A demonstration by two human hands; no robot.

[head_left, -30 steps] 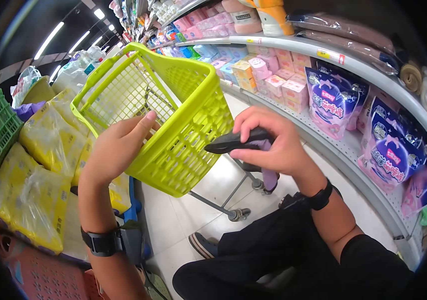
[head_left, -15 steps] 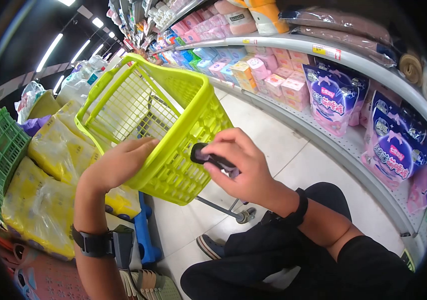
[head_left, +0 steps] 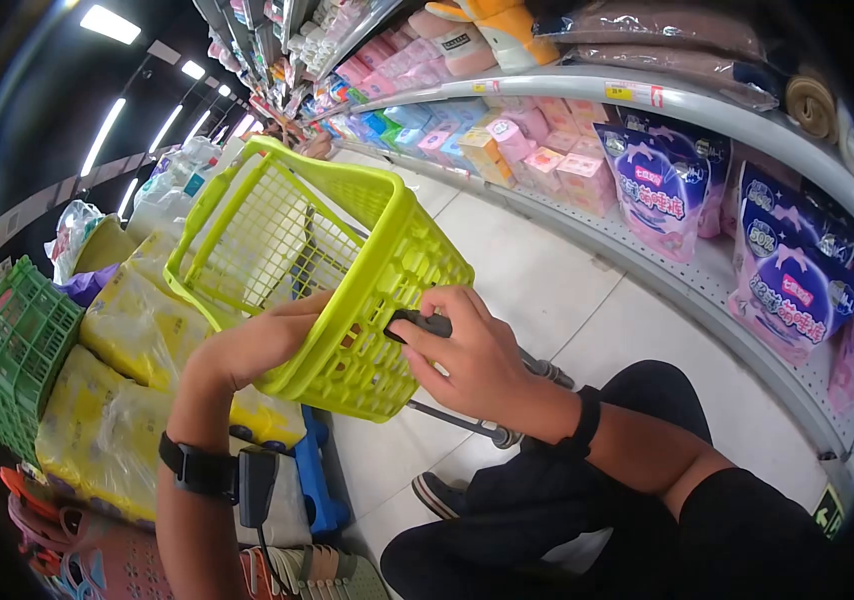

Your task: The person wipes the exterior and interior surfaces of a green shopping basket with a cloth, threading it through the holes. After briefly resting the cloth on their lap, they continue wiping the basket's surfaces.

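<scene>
— Basket (head_left: 347, 260), lime green plastic with a grid of holes: where is it?

— Tilted in mid-air over the aisle floor (head_left: 537, 270), its open mouth turned to the left and up, between the two hands.

— What is the left hand (head_left: 262, 340) doing?

— It grips the near rim of the basket, fingers curled over the edge into the inside. A black wrist strap (head_left: 202, 470) with a small device sits on that forearm.

— And the right hand (head_left: 472, 365)?

— It is closed around a dark handle (head_left: 422, 325), pressing the end of it against the outer wall of the basket near the rim. I cannot tell whether the handle is joined to the wall there. A black band is on that wrist too.

— What lies around?

— On the left, yellow wrapped packs (head_left: 117, 340) stacked on a blue cart (head_left: 312, 480), and a green crate (head_left: 17, 370) beyond them. On the right, a curved shelf (head_left: 707, 110) with purple bags (head_left: 652, 185) and pink boxes (head_left: 587, 180). Below the basket, grey metal bars with a small wheel (head_left: 502, 435) stand on the floor, and the person's dark trouser leg (head_left: 567, 500) shows at the bottom.
</scene>
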